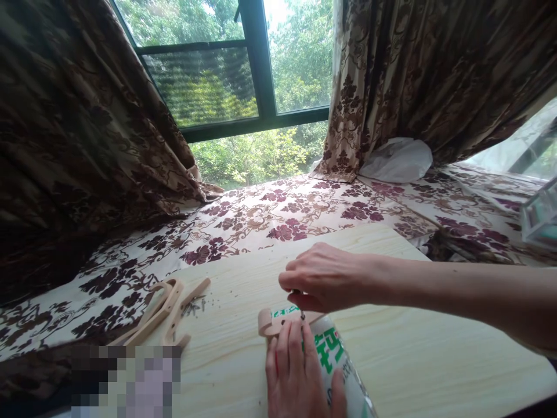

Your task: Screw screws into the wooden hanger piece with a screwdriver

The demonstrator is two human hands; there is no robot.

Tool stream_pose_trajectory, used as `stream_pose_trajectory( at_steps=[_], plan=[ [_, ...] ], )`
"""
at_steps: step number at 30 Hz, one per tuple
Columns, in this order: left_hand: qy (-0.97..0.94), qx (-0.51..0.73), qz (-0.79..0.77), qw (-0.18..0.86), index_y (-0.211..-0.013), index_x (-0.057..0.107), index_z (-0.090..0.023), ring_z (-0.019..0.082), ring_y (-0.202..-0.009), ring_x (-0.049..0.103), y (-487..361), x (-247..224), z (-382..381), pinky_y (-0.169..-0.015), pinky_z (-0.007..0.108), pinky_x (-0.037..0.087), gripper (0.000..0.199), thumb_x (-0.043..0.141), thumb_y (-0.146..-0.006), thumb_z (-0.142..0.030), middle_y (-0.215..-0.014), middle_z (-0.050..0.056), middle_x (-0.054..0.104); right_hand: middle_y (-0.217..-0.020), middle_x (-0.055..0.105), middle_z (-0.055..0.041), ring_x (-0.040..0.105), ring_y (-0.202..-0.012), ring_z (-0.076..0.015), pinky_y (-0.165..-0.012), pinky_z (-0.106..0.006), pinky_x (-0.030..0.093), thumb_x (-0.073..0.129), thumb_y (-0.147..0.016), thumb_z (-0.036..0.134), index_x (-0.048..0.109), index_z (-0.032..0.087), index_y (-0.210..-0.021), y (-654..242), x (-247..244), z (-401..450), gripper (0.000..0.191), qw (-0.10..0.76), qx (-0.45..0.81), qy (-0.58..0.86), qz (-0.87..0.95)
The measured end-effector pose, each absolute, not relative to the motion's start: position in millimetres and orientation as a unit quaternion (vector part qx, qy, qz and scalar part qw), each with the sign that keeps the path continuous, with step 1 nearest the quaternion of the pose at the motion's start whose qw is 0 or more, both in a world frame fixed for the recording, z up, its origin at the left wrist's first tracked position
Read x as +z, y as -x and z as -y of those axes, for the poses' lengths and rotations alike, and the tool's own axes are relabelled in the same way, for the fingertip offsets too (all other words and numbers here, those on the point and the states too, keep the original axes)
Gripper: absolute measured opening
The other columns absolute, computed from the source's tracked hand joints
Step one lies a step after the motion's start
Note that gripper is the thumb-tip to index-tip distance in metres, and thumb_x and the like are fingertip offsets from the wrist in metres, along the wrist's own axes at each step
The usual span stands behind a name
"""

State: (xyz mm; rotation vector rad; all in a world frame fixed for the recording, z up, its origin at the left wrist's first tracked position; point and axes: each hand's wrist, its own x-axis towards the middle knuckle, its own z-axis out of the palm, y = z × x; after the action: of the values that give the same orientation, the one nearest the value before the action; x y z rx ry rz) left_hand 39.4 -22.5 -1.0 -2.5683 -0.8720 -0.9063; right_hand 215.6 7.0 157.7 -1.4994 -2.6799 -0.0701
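Observation:
My left hand (293, 371) lies over a light wooden piece (264, 322) with a rounded end, its fingers together and pressing it down. Under that piece is a white package (331, 348) with green lettering. Just above, my right hand (315, 278) is closed in a pinch on a small dark metal tool (296, 291), mostly hidden by the fingers. Its lower end meets a dark screw or hole (303, 316) in the wooden piece. To the left lie several curved wooden parts (167, 305) and a scatter of screws (194, 306).
The pale wood-grain table (230, 360) stands against a ledge with a floral cloth (287, 215). Patterned curtains (348, 104) flank a window (261, 81). A white plastic bag (398, 159) rests on the ledge, and a clear box (542, 212) is at the right edge.

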Motion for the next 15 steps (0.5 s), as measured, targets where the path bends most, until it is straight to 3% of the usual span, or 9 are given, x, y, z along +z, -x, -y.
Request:
stream_pose_trajectory(
  at_steps=[5, 12, 15],
  plan=[
    [0.891, -0.347, 0.277, 0.094, -0.12, 0.054, -0.011, 0.028, -0.118, 0.047, -40, -11, 19, -0.097, 0.039, 0.038, 0.044, 0.045, -0.083, -0.035, -0.125, 0.012, 0.054, -0.071, 0.06, -0.0022, 0.043, -0.058, -0.0109, -0.05, -0.028, 0.023, 0.042, -0.09, 0.021, 0.053, 0.017, -0.076, -216, 159, -1, 0.018, 0.046, 0.001, 0.429, 0.902],
    [0.875, -0.376, 0.293, 0.087, -0.112, 0.059, -0.017, 0.029, -0.113, 0.05, -47, -11, 22, -0.092, 0.042, 0.041, 0.04, 0.039, -0.086, -0.039, -0.121, 0.011, 0.056, -0.057, 0.056, 0.0003, 0.028, -0.045, -0.0104, -0.046, -0.03, 0.015, 0.04, -0.091, 0.029, 0.052, 0.018, -0.081, -212, 145, -7, 0.02, 0.041, -0.007, 0.564, 0.825],
    [0.872, -0.378, 0.297, 0.086, -0.111, 0.06, -0.017, 0.029, -0.113, 0.05, -47, -10, 23, -0.091, 0.042, 0.041, 0.04, 0.04, -0.086, -0.04, -0.121, 0.011, 0.056, -0.061, 0.057, -0.0003, 0.032, -0.047, -0.0107, -0.046, -0.03, 0.015, 0.043, -0.091, 0.03, 0.053, 0.017, -0.082, -213, 150, -7, 0.019, 0.027, -0.019, 0.529, 0.848]
  ],
)
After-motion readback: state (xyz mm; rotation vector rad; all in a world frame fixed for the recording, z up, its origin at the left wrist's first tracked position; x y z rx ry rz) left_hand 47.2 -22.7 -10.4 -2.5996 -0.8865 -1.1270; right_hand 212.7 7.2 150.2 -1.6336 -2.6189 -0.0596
